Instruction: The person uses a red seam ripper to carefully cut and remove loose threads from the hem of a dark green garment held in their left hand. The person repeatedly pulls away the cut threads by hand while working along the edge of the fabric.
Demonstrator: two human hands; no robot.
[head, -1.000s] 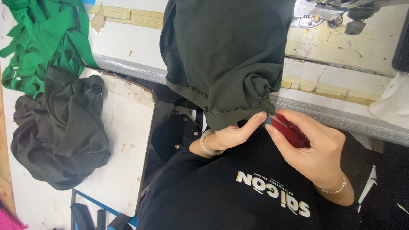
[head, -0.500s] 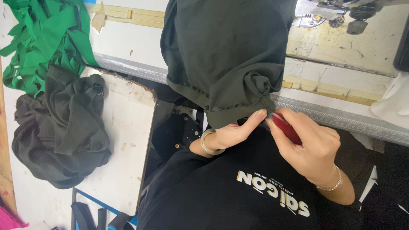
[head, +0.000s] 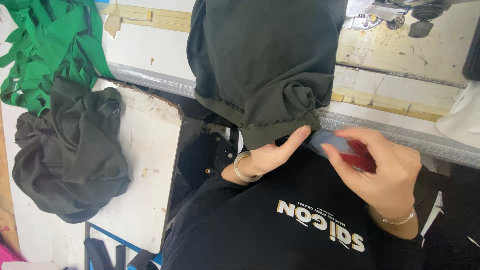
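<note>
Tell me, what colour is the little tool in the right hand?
Red, seen in the head view.

No packages, labels, signs, screens seen. Only lettering: white-and-yellow print on black shirt [head: 280, 235], lower centre.

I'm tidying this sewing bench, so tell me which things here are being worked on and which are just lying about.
In hand:
dark garment, its hem held by the left hand
small red tool in the right hand

Lying about:
green fabric strips
crumpled dark cloth
white side board
sewing machine
</note>
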